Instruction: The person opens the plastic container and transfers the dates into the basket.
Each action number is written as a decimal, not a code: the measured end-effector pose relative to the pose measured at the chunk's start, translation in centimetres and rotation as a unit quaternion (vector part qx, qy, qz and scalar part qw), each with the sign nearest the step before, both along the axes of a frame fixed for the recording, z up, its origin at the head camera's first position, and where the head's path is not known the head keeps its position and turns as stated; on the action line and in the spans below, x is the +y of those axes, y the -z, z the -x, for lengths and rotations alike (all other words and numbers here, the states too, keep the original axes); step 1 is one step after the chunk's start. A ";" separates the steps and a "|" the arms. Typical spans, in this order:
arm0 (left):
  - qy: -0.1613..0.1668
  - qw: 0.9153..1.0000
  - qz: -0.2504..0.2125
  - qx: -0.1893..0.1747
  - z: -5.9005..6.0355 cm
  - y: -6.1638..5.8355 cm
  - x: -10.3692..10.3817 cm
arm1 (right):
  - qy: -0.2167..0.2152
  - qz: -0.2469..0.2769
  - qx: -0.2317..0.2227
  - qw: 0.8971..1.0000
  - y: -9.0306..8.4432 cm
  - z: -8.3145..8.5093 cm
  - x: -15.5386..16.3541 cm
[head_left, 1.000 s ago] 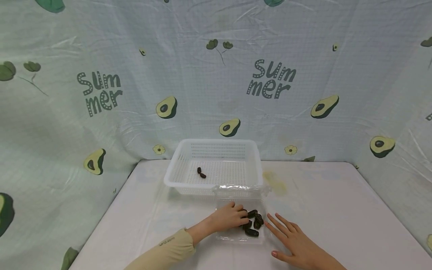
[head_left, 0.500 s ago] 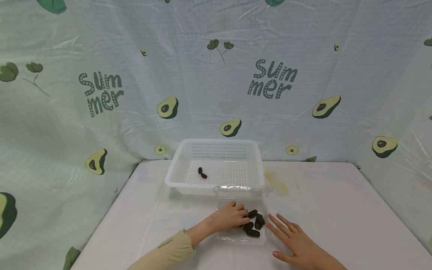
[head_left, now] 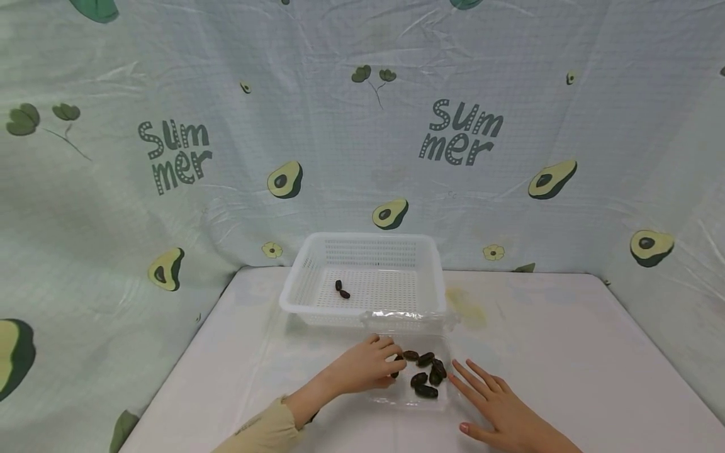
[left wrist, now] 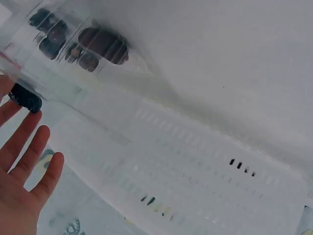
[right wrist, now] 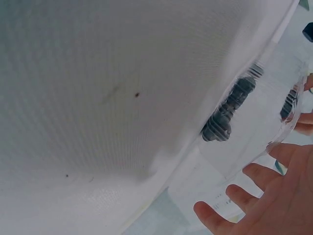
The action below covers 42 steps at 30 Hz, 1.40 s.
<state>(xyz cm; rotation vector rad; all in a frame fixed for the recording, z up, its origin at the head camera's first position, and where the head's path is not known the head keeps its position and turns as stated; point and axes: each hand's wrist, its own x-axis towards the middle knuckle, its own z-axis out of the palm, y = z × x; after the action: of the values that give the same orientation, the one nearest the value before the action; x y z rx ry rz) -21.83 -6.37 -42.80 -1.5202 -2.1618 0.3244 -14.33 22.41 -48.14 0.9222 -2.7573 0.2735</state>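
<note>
Left hand (head_left: 362, 368) pinches one dark date (head_left: 394, 374) at the left side of the clear tray (head_left: 404, 401) on the bench (head_left: 566, 352); a loose pinch could drop it short of the white basket (head_left: 362, 277). Right hand (head_left: 498, 409) lies flat, fingers spread, holding nothing, just right of the tray, so I'd expect the light tray to slide if bumped.

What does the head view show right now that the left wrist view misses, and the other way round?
Only the head view shows the right hand flat on the table, two dates lying in the white basket, and the avocado-print backdrop. Only the left wrist view shows one date pinched at the fingertips. Both show the left hand and the clear tray of dates.
</note>
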 end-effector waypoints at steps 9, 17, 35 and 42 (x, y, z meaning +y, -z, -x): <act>0.005 0.999 -0.049 0.010 0.3 -2.4 -4.6 | -0.006 -0.002 0.021 1.000 0.2 -0.1 0.0; -0.014 0.995 -0.082 0.049 3.5 -5.7 -7.9 | -0.012 -0.018 0.061 0.998 0.2 0.0 0.1; -0.089 0.992 -0.063 0.062 13.6 -6.2 -6.7 | -0.012 -0.019 0.050 0.998 0.2 0.1 0.2; -0.103 0.991 -0.042 0.073 15.3 -6.5 -5.9 | -0.016 -0.029 0.068 0.997 0.2 0.1 0.3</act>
<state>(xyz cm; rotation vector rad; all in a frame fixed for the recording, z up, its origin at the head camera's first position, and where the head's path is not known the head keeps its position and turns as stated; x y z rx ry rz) -37.10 -12.23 -36.30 -1.1924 -2.1892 0.3964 -14.38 22.71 -48.35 0.9630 -2.6403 0.1301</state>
